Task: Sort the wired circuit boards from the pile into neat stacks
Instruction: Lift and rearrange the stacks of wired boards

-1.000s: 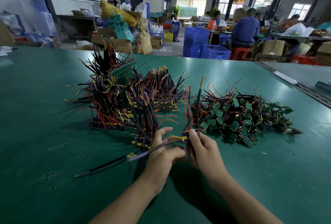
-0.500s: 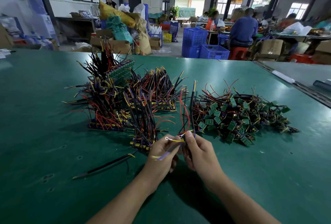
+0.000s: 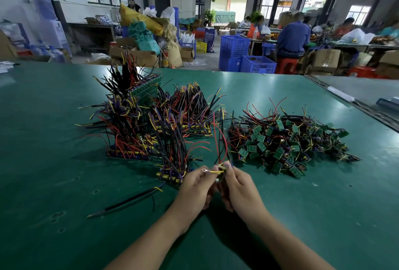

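One wired board [image 3: 220, 172] sits just above the table [image 3: 64, 194], between pile [image 3: 287, 142] and stacks [image 3: 140, 135]. Left hand [image 3: 195, 185] pinches its yellow lead; right hand [image 3: 239, 189] has its fingers curled round the board end. I judge it light, the board stiff, the leads springy and snag-prone, so I'd hold the board, not the wires. The table is matte green; a busy workshop lies behind.

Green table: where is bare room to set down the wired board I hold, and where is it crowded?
Bare: the table right of the right hand, nearer than the loose pile; left of the stacks; the near side of the stray black wire. Crowded: between stacks and pile, where wires of the wired board rise.
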The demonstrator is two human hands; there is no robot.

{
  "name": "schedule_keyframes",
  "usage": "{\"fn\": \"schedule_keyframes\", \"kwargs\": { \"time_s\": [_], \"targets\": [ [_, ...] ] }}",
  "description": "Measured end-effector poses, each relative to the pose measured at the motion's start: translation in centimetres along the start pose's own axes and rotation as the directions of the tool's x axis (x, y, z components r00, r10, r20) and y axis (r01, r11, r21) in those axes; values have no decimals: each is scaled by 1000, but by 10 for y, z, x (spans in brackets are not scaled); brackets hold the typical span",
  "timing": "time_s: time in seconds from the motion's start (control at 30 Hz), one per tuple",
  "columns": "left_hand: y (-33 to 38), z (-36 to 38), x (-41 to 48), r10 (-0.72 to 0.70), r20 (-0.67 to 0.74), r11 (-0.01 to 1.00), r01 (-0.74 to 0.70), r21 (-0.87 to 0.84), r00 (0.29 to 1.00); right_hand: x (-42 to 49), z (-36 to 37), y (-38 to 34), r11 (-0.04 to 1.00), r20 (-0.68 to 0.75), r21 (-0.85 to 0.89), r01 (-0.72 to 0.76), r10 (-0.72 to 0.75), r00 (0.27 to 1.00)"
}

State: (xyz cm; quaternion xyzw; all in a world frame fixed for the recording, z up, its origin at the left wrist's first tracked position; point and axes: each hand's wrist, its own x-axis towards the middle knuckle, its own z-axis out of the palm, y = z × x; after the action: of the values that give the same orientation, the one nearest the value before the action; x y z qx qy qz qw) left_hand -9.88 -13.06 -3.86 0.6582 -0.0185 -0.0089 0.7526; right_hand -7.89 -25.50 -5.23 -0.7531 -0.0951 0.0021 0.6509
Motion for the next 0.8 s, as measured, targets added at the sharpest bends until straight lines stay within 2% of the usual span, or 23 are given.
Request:
{"fn": "schedule_keyframes", "kwargs": {
  "time_s": [0.13, 0.27, 0.5, 0.63, 0.8],
  "targets": [
    [3, 4, 1, -73, -56, 996, 70, -52, 996, 0, 1, 0, 997, 46, -62, -40, 43, 998],
    [3, 3, 0, -7, 44, 996, 3, 85, 999, 0, -4, -3, 994, 56, 31, -103, 102, 993],
    [1, 5, -1, -35, 145, 999, 31, 31, 989, -1, 0, -2, 991, -4, 92, -102, 102, 995],
    [3, 5, -2, 0, 126, 1000, 2, -15, 992, -3, -5, -7, 990, 57, 25, -142, 141, 988],
    [2, 4, -4, -5, 134, 1000, 4, 8, 991, -4, -10, -17, 968, 174, 146, -206, 180, 968]
  ]
}}
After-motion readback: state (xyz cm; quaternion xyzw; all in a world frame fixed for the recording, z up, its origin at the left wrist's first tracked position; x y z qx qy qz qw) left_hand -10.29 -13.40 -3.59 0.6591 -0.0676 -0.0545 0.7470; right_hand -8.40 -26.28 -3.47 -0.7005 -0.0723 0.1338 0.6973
